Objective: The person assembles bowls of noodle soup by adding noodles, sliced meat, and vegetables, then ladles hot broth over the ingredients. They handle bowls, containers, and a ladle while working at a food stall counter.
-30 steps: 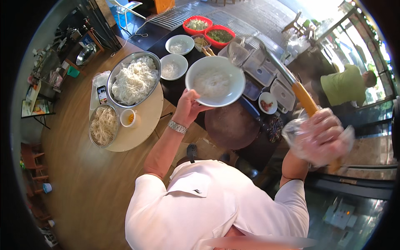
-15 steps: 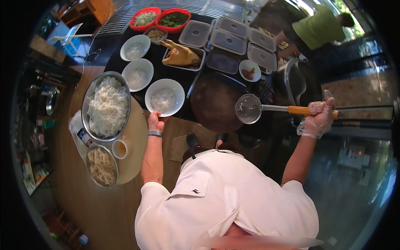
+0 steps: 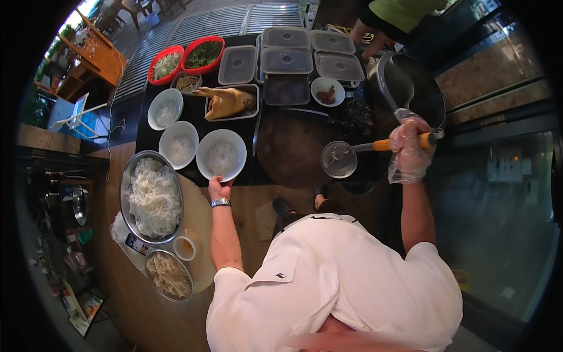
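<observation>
My bare left hand point(image 3: 219, 188), with a metal watch at the wrist, grips the near rim of a white bowl point(image 3: 239, 151) that has white noodles in it. In a clear plastic glove, my right hand point(image 3: 410, 148) is closed round the wooden handle of a strainer point(image 3: 339, 159). Its round basket hangs by the right edge of a round chopping board point(image 3: 293, 154), with a few white noodle bits in it. Two more white bowls, a nearer one point(image 3: 166, 139) and a farther one point(image 3: 155, 102), hold noodles as well. At the left, a large steel bowl point(image 3: 124, 193) carries a heap of white noodles.
Brownish noodles fill a smaller bowl point(image 3: 169, 274), beside a small cup point(image 3: 185, 249). A whole cooked bird point(image 3: 227, 104) lies in a metal tray. Lidded containers point(image 3: 286, 60), red baskets point(image 3: 186, 58) and a large divided pot point(image 3: 434, 94) stand farther back. Another person point(image 3: 399, 14) is behind them.
My view has turned, so the left side sits lower and the pot higher. My right hand has come inward with the strainer. The left hand keeps its hold on the bowl.
</observation>
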`<action>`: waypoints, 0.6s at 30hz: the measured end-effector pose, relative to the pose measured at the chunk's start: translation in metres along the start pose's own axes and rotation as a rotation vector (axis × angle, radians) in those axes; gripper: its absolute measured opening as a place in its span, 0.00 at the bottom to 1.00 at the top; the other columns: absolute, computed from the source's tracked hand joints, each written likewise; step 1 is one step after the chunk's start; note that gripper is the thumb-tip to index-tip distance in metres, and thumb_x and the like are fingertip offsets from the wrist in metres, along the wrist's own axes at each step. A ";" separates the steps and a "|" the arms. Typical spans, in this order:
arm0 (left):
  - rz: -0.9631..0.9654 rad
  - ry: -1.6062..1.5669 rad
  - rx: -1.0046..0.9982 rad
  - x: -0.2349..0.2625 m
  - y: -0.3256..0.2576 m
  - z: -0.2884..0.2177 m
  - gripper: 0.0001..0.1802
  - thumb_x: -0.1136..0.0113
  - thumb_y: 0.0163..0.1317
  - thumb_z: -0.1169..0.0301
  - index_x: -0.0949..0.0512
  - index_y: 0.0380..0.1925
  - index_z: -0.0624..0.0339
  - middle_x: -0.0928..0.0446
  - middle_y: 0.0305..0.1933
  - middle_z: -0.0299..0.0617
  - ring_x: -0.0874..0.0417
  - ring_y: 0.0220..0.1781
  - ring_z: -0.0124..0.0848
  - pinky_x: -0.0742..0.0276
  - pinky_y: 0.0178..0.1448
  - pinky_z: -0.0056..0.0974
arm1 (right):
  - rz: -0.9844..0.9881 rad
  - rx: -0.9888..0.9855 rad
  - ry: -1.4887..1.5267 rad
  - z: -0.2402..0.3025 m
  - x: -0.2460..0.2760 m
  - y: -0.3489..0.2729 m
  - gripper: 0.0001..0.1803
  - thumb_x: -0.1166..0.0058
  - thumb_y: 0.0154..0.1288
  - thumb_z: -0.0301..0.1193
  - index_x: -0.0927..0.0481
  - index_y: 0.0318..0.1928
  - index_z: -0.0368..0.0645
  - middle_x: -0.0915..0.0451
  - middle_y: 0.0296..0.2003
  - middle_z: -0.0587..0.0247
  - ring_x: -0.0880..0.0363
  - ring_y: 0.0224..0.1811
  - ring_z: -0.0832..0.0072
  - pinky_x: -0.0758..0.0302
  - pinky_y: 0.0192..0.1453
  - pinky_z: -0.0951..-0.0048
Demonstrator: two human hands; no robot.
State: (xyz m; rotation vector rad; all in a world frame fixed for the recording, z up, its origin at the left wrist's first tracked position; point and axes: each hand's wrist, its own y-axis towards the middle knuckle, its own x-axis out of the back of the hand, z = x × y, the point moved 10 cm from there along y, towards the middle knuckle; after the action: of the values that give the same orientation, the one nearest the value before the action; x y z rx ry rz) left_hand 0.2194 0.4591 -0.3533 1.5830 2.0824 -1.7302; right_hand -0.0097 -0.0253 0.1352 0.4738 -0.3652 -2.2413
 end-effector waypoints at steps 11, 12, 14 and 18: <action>0.074 1.106 -1.304 -0.170 -0.228 -0.012 0.33 0.38 0.67 0.72 0.37 0.70 0.64 0.37 0.72 0.51 0.31 0.70 0.42 0.32 0.72 0.46 | 0.578 -0.039 -0.350 -0.039 -0.140 -0.035 0.08 0.34 0.69 0.34 0.14 0.39 0.41 0.12 0.35 0.60 0.14 0.33 0.76 0.17 0.40 0.71; 0.274 1.190 -1.305 -0.200 -0.247 0.012 0.32 0.38 0.68 0.71 0.36 0.70 0.64 0.37 0.72 0.51 0.31 0.70 0.42 0.32 0.72 0.45 | 0.601 -0.033 -0.316 -0.041 -0.155 -0.036 0.10 0.34 0.69 0.36 0.14 0.39 0.41 0.12 0.35 0.59 0.13 0.33 0.74 0.16 0.40 0.71; 0.692 1.182 -1.168 -0.253 -0.270 0.065 0.29 0.38 0.69 0.70 0.34 0.67 0.64 0.33 0.69 0.53 0.31 0.70 0.46 0.34 0.73 0.47 | 0.681 -0.001 -0.233 -0.040 -0.187 -0.038 0.13 0.35 0.69 0.37 0.14 0.41 0.40 0.12 0.36 0.56 0.12 0.35 0.67 0.16 0.41 0.69; 0.988 0.965 -1.216 -0.301 -0.305 0.092 0.25 0.39 0.68 0.71 0.31 0.63 0.64 0.26 0.62 0.52 0.26 0.66 0.47 0.32 0.71 0.47 | 0.903 -0.017 -0.199 -0.041 -0.232 -0.029 0.20 0.31 0.63 0.40 0.16 0.50 0.42 0.12 0.41 0.52 0.11 0.42 0.59 0.16 0.48 0.64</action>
State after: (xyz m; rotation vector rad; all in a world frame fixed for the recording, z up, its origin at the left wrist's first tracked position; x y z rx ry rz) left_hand 0.1106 0.2266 0.0021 2.2561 1.3170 0.6257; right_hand 0.1306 0.1656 0.1374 0.0365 -0.5325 -1.4041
